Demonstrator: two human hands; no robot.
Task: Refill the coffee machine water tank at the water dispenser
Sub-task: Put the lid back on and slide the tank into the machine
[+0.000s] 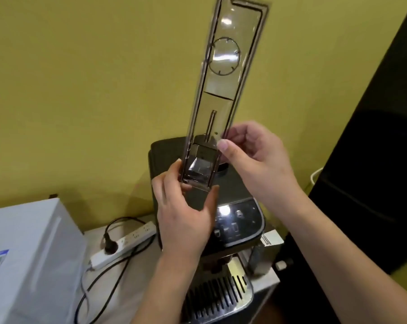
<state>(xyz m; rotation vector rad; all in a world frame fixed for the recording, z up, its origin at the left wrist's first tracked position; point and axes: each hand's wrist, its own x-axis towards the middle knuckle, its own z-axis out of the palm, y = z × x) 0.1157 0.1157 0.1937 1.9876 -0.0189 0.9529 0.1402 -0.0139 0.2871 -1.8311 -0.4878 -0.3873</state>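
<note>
Both hands hold 1 long clear lid [223,94] upright over the coffee machine [235,220]. Left hand [186,206] pinches its lower end, fingers closed on the bottom edge. Right hand [256,157] grips the right edge, thumb forward. Power strip [125,242] lies left of the machine, white box [29,253] beyond.

The lid [223,90] is clear, glossy plastic; the coffee machine [235,195] has a matt dark top, a glossy panel and a shiny metal grille [221,298].
</note>
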